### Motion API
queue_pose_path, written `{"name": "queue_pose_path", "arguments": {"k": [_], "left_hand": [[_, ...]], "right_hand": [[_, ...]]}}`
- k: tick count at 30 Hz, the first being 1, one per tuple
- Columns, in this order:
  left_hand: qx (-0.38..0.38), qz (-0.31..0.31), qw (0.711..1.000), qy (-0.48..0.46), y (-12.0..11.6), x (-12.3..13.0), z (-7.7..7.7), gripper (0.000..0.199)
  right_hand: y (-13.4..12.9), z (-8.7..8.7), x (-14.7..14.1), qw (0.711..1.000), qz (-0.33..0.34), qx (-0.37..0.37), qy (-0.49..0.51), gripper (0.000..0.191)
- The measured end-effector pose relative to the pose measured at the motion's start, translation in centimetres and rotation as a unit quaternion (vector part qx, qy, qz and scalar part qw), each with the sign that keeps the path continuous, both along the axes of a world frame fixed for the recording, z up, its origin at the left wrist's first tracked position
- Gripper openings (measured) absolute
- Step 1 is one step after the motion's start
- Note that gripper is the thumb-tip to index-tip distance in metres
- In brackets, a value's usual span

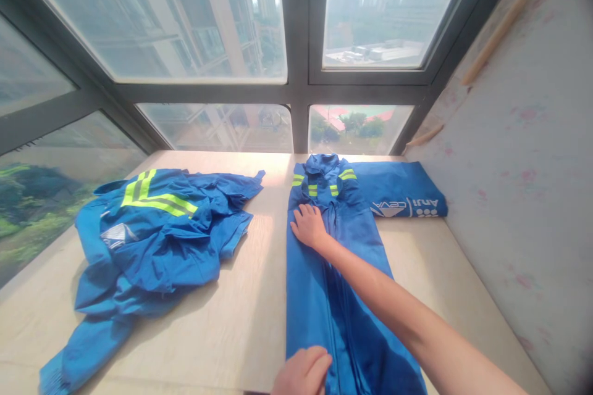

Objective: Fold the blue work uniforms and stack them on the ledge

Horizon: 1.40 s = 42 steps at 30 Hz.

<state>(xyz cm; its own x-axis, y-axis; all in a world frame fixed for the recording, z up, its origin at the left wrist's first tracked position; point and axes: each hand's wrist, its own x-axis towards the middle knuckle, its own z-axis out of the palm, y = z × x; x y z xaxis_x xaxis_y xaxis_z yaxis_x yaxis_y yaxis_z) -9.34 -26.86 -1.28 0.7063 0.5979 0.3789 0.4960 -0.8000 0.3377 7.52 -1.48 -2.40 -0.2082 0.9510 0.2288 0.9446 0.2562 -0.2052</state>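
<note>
A blue jacket with yellow-green and grey stripes (356,241) lies narrow and lengthwise, its collar toward the window. My right hand (308,225) rests on its upper left part, fingers spread. Low in the view, my left hand (303,373) is at the jacket's lower left edge with its fingers curled on the blue cloth; part of this hand is cut off by the frame. One sleeve or panel with white lettering (398,188) stretches out to the right, beneath the jacket's upper part.
A second blue striped jacket (157,241) lies crumpled on the left of the pale wooden surface (259,296), one sleeve toward the near left. Window frames (299,92) stand behind, and a flower-patterned wall (523,166) rises at the right.
</note>
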Motion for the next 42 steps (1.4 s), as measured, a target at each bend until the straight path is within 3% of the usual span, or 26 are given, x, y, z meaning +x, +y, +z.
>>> {"name": "queue_pose_path", "arguments": {"k": [3, 5, 7, 11, 14, 19, 25, 29, 35, 39, 42], "left_hand": [[0.030, 0.073, 0.996, 0.048, 2.4, 0.7, 1.3, 0.040], [0.038, 0.099, 0.990, 0.095, 3.2, 1.8, 1.0, 0.047], [0.033, 0.116, 0.983, 0.135, 3.3, 2.9, 0.0, 0.057], [0.025, 0.143, 0.974, 0.171, 2.2, 4.0, -2.4, 0.068], [0.036, 0.144, 0.975, 0.164, 1.9, 3.9, -3.3, 0.071], [0.052, 0.143, 0.976, 0.158, 2.1, 3.9, -3.9, 0.076], [0.052, 0.147, 0.974, 0.164, 2.1, 4.0, -4.0, 0.071], [0.053, 0.153, 0.973, 0.163, 2.3, 4.0, -3.6, 0.070], [0.098, 0.166, 0.965, 0.175, 2.4, 2.3, -3.2, 0.076], [0.125, 0.147, 0.966, 0.173, 3.1, -0.4, -3.0, 0.074], [0.134, 0.122, 0.966, 0.182, 3.9, -2.4, -2.6, 0.072]], "right_hand": [[1.8, 0.6, -0.9, 0.997, 0.051, 0.043, -0.026, 0.030], [3.4, 0.6, -1.2, 0.991, 0.109, 0.067, -0.035, 0.037], [5.0, 0.1, -1.1, 0.991, 0.119, 0.063, -0.025, 0.044], [7.5, -1.4, -0.2, 0.998, 0.031, -0.011, 0.047, 0.059], [9.1, -2.7, 0.3, 0.989, -0.020, -0.044, 0.143, 0.064], [13.1, -3.5, 1.5, 0.953, -0.132, -0.077, 0.263, 0.052], [16.7, -3.0, 3.7, 0.941, -0.138, -0.102, 0.292, 0.044], [15.0, -1.9, 3.5, 0.945, -0.077, -0.092, 0.305, 0.056], [7.5, 0.7, 5.7, 0.969, 0.024, -0.006, 0.247, 0.052], [2.0, 2.0, 8.6, 0.991, -0.002, 0.038, 0.128, 0.042], [-1.1, 1.4, 9.4, 0.998, -0.012, 0.017, 0.059, 0.047]]}}
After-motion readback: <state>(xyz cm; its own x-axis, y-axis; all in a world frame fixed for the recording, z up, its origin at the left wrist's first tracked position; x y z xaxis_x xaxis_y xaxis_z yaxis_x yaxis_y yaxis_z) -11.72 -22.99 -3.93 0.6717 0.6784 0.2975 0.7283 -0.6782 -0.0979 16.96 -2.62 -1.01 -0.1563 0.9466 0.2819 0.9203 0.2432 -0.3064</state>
